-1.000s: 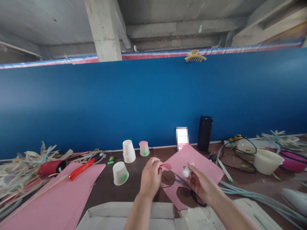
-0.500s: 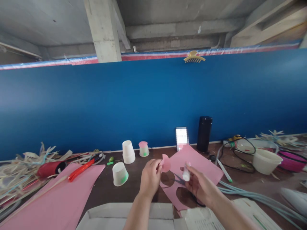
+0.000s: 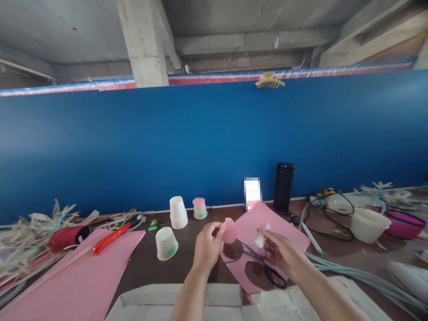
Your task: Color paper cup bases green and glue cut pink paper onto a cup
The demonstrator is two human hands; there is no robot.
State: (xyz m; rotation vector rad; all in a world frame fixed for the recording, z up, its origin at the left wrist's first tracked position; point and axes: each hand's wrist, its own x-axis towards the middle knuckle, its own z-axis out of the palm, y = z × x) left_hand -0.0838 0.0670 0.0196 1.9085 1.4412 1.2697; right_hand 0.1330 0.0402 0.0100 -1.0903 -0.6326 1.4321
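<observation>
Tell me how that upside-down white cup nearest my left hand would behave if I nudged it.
The white cup looks like thin disposable stuff, so it is probably very light and would likely skid across the table rather than resist. It stands tilted on its wide mouth, so it may topple, and its tapered shape would then probably roll in a curve.

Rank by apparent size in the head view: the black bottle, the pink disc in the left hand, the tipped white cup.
1. black bottle
2. tipped white cup
3. pink disc, held nearer the camera, yet smallest.
</observation>
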